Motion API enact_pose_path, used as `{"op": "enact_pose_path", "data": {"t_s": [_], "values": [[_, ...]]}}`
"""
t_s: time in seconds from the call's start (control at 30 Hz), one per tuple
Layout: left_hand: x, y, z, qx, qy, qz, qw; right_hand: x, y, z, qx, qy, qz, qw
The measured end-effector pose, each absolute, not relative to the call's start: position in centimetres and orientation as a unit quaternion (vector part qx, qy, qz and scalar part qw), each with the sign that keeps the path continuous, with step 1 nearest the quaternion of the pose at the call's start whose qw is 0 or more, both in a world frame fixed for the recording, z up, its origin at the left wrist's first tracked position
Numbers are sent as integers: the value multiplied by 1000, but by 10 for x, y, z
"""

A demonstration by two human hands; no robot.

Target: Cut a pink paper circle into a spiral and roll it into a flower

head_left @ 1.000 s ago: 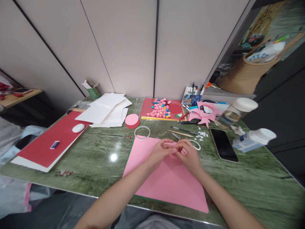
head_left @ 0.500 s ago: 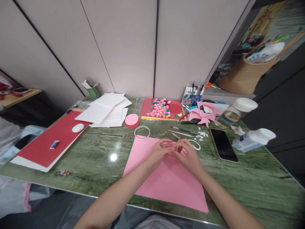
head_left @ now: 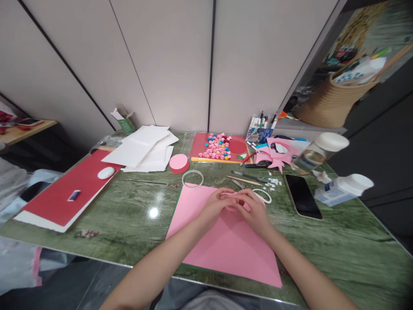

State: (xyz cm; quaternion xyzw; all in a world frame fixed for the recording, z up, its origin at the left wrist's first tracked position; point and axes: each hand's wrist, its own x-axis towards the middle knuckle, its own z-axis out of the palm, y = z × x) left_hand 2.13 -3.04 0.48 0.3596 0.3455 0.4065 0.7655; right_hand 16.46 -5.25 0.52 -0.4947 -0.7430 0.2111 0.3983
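Item: small pink paper piece [head_left: 232,197], same pink as the sheet below it, mostly hidden by fingers; its shape cannot be told. Position: just above the far part of the pink sheet [head_left: 226,249].

Left hand [head_left: 217,203]: fingers curled narrow, tips pinching the piece from its left side.
Right hand [head_left: 255,209]: fingers curled narrow, tips meeting the left hand's on the piece.

Surface: green marbled table [head_left: 122,215], glossy, with a light reflected left of the pink sheet.
- Two tape rings: one [head_left: 192,178] touching the sheet's far left corner, one [head_left: 266,196] just beside its far right corner.
- Black phone [head_left: 303,196], face up, right of the sheet.
- Two white-capped bottles [head_left: 344,188], lying beyond the phone, farther right of the sheet.
- Red board [head_left: 64,193] with a white mouse [head_left: 106,173], well left of the sheet.
- Stack of white sheets [head_left: 145,148] and a pink disc [head_left: 179,164], beyond the sheet to the left.
- Red tray [head_left: 200,148] of pink and blue bits, straight beyond the sheet.

Room: plain grey wall panels [head_left: 174,64] behind the table; wicker basket [head_left: 332,103] on a ledge, far right of the sheet.

Writing: bottle label too small to read.
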Motion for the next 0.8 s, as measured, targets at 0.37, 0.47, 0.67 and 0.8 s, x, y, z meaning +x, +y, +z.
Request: {"op": "enact_pose_path", "data": {"t_s": [0.37, 0.47, 0.67, 0.8], "values": [[25, -34, 1, 373, 331, 402, 768, 164, -51, 3, -503, -724, 205, 425], [25, -34, 1, 371, 332, 405, 767, 164, -51, 3, -501, -723, 204, 430], [25, -34, 3, 350, 337, 418, 767, 163, -54, 8, -504, -726, 205, 420], [24, -33, 3, 345, 330, 424, 769, 161, -55, 13, -503, -735, 205, 406]]}}
